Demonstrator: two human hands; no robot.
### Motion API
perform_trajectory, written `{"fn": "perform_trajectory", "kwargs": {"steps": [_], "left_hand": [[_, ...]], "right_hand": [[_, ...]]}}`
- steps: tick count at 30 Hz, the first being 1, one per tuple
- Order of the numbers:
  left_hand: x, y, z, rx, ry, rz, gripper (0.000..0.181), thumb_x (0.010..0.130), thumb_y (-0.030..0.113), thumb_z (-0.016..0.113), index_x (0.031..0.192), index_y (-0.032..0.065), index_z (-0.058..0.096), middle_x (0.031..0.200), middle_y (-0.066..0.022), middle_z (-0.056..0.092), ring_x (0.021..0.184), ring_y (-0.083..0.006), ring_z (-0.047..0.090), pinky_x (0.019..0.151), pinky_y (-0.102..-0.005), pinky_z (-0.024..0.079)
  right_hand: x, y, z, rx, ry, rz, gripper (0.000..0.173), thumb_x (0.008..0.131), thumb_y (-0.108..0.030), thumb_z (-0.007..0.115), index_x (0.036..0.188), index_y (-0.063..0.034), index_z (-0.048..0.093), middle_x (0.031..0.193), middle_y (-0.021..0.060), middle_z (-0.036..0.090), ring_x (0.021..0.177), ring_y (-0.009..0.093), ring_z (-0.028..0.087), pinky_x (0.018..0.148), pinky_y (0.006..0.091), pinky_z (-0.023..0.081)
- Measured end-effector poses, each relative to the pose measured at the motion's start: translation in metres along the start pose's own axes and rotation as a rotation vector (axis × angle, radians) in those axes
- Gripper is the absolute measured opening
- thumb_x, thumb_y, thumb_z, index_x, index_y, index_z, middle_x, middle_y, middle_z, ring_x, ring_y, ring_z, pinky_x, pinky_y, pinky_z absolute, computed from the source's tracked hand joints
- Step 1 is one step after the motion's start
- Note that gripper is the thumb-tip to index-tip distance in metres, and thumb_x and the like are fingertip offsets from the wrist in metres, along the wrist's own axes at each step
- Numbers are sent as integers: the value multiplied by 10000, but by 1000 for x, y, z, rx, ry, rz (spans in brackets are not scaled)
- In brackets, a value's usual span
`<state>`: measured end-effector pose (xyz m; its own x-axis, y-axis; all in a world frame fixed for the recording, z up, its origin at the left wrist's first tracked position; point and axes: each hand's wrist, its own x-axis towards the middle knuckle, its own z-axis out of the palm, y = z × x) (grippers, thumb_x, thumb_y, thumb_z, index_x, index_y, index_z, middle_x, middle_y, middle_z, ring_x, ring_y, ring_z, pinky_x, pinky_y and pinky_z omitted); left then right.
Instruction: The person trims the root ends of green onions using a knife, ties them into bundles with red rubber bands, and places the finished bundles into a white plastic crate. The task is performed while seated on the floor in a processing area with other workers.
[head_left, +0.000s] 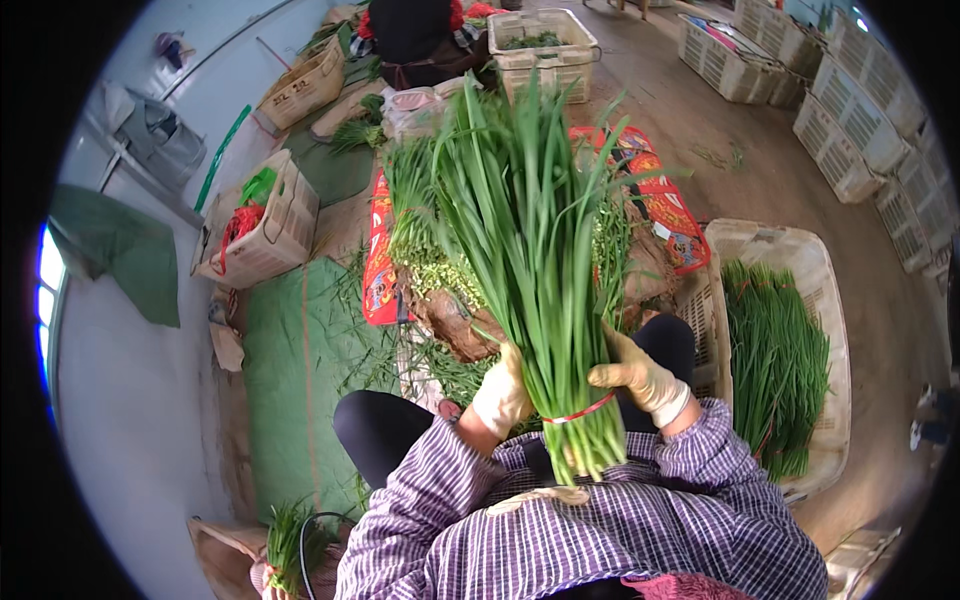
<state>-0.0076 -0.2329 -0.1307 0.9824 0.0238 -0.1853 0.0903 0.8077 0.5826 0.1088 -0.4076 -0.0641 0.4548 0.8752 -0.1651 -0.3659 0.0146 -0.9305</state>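
Both my hands, in pale work gloves, hold a large bundle of long flat green leaves, seemingly garlic chives (536, 262), upright before my chest. A red band (579, 409) circles its pale stems near the bottom. My left hand (504, 391) grips the left side, its fingers partly hidden behind the stems. My right hand (643, 375) holds the right side, thumb across the front. Behind the bundle, a smaller bunch of greens (412, 217) lies on a low work surface with brown wrapping (454, 322) and a red patterned cover (675, 217).
A plastic crate (840, 360) of banded green bundles stands at my right. Green sheeting (277, 405) with loose leaves covers the floor at left, below another crate (251, 255). A person in dark clothing (416, 45) sits ahead beside a crate (544, 64). Crates (855, 112) are stacked far right.
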Motion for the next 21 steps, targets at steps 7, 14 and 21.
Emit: {"fn": "perform_trajectory", "kwargs": {"steps": [7,14,21], "left_hand": [[22,19,18,119,121,204,542,830,203,731,1277,30,478,1163,-60,601,1015,-186,600,893,-343,506],[24,20,26,89,256,292,443,858,148,675,1244,23,497,1079,-85,638,899,-215,658,781,-387,579],[28,26,11,28,352,293,303,885,126,632,1163,30,559,1025,-82,664,853,-209,673,732,-379,591]], "right_hand": [[50,-19,19,-489,304,-417,929,741,-327,798,1426,19,275,1383,203,428,1294,286,403,1097,368,298],[84,-33,-26,-24,748,-341,323,783,-105,749,1059,12,628,974,55,680,853,159,613,823,306,465],[43,-16,-58,174,578,-331,536,876,-342,671,1249,9,516,1148,73,600,1042,161,557,869,299,479]]}}
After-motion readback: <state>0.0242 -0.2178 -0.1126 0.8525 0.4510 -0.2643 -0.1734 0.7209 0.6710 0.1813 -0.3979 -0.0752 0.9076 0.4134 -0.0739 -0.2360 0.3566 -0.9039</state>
